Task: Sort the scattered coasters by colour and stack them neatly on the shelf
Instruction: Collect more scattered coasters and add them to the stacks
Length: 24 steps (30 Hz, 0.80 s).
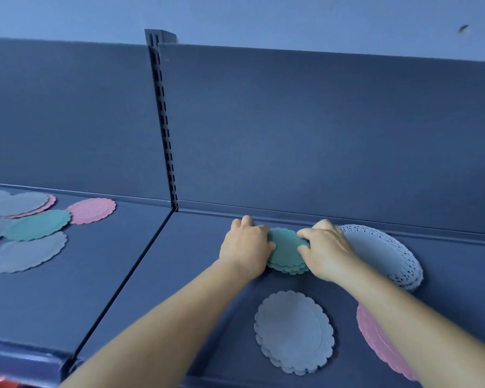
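A small stack of green scalloped coasters [286,252] lies near the back of the right shelf section [207,289]. My left hand [245,245] grips its left edge and my right hand [326,250] grips its right edge, fingers curled over the rim. Right of it sits a stack of white lace coasters [387,253]. A grey stack [294,331] lies nearer to me, and a pink stack [381,343] shows under my right forearm. On the left shelf section lie scattered coasters: a green one [38,224], a pink one [91,210], and grey ones [27,252].
A slotted upright post [165,135] and a seam divide the two shelf sections. The blue back panel [319,130] rises right behind the stacks. The shelf's front lip [20,357] runs along the lower left.
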{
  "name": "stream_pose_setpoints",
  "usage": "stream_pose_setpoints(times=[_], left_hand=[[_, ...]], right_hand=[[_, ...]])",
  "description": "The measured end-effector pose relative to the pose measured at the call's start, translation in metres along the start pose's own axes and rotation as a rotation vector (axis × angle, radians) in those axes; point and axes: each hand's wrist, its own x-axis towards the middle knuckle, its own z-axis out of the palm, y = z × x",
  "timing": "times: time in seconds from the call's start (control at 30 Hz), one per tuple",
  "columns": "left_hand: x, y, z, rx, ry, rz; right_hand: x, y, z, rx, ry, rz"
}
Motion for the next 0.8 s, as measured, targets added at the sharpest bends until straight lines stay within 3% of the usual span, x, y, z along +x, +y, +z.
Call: stream_pose_setpoints(times=[0.4, 0.8], left_hand=[[-0.056, -0.098, -0.066, 0.156, 0.119, 0.065], [-0.082, -0.267, -0.123, 0.165, 0.080, -0.020]], right_hand=[[-0.030, -0.119, 0.001, 0.083, 0.016, -0.314], [-0.027, -0.284, 0.042, 0.183, -0.026, -0.356]])
